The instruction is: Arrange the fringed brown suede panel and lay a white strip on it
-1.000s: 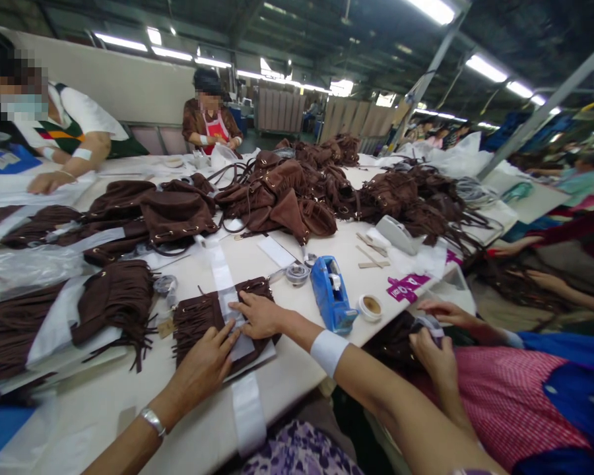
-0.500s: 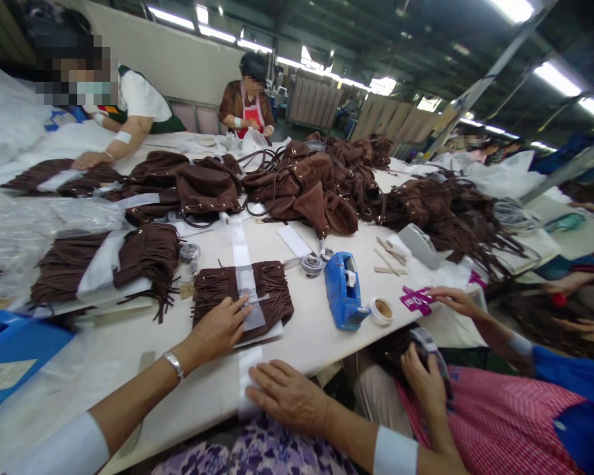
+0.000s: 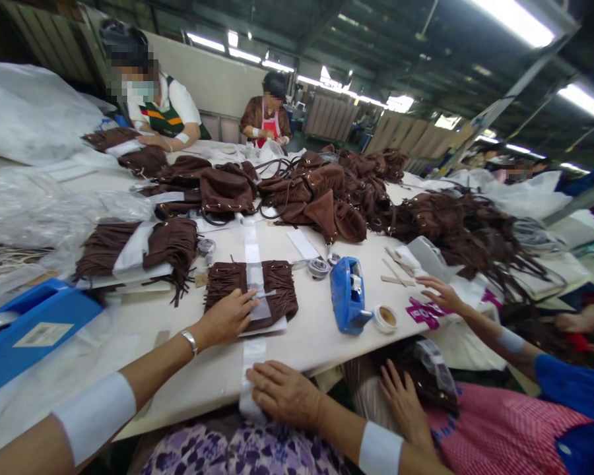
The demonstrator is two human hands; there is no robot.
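A brown fringed bag (image 3: 222,285), folded flat, lies on a white sheet before me, with a white paper band (image 3: 255,272) across its middle. My left hand (image 3: 230,314) rests on the bag's front with fingers stretched out, their tips touching the band. The band's long lower end (image 3: 253,356) runs down over the table's front edge. There my right hand (image 3: 290,396) lies on the strip's right side, fingers extended and slightly apart. What is under both palms is hidden.
A blue tape dispenser (image 3: 346,297) and a round tub (image 3: 385,318) stand to the right. Another banded fringed bag (image 3: 138,254) and a blue box-like holder (image 3: 39,330) are at left. Brown bags (image 3: 321,185) pile up behind. A co-worker's hands (image 3: 440,293) are at right.
My view has swung a little to the left. Both my hands keep their places on the bag and strip. The co-worker at right has moved a hand off the dark bag's top.
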